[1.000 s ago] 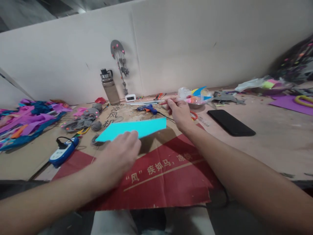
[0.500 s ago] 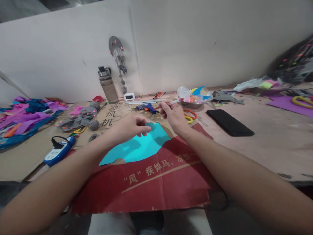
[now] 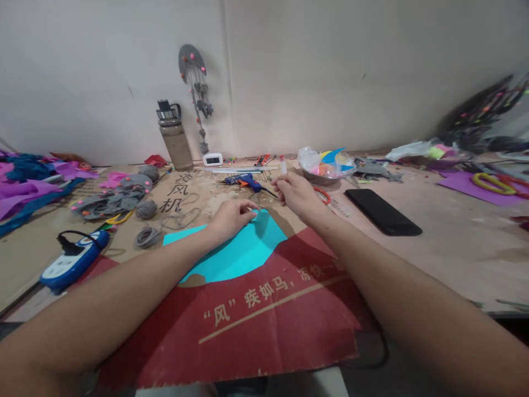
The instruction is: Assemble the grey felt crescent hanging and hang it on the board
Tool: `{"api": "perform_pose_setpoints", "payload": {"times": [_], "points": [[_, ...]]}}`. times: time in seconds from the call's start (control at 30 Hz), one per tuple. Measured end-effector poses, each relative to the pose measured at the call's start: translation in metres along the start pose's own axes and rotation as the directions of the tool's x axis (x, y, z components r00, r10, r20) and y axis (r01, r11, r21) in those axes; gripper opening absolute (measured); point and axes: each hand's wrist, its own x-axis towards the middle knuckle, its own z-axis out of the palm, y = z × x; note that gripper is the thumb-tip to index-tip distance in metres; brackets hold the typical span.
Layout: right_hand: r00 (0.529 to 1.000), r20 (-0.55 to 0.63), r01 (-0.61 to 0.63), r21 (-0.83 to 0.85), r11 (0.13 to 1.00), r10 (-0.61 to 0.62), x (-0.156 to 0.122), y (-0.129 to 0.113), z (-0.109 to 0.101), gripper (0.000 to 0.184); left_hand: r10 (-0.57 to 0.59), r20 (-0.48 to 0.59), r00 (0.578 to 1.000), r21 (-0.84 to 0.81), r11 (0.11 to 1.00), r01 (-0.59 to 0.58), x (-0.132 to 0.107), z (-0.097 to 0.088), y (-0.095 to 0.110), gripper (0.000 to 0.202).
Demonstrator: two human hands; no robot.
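Note:
A cyan foam sheet lies flat on the red and brown cardboard in front of me. My left hand rests on the sheet's far edge, with its fingers pinched on that edge. My right hand hovers just right of it, closed around a thin white pen that points up and away. A blue glue gun lies beyond both hands.
A black phone lies to the right. A metal bowl of coloured scraps, a water bottle, a small clock, grey felt pieces, a blue power strip and purple scraps surround the work area. A white wall stands behind.
The cyan sheet was held up in my left hand and now lies flat on the cardboard. My left hand moved to its far edge. The right hand tilted the pen upright.

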Motion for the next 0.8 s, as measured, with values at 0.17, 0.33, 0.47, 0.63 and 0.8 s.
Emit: {"api": "perform_pose_setpoints", "payload": {"times": [0.17,0.33,0.47,0.63,0.8], "points": [[0.944,0.327,0.189,-0.436,0.880,-0.041,-0.012,-0.008,-0.009,0.020,0.025,-0.079,0.997,0.061,0.998,-0.020,-0.003,-0.003,0.001,0.020],[0.872,0.482,0.336,-0.474,0.814,-0.079,-0.028,-0.018,-0.009,0.022,-0.048,-0.070,0.996,-0.084,0.996,0.042,-0.007,-0.012,0.005,0.014],[0.870,0.490,0.305,-0.435,0.847,-0.062,-0.029,-0.023,-0.009,0.022,-0.143,-0.054,0.988,-0.260,0.958,0.124,-0.006,-0.009,0.012,0.013],[0.846,0.528,0.285,-0.327,0.901,-0.076,-0.020,-0.017,-0.012,0.021,-0.130,-0.078,0.988,-0.079,0.989,0.124,-0.002,0.003,0.016,0.014],[0.913,0.404,0.135,-0.154,0.979,-0.062,-0.011,-0.003,-0.011,0.018,-0.066,-0.112,0.992,0.088,0.993,0.076,-0.001,0.009,0.009,0.019]]}}
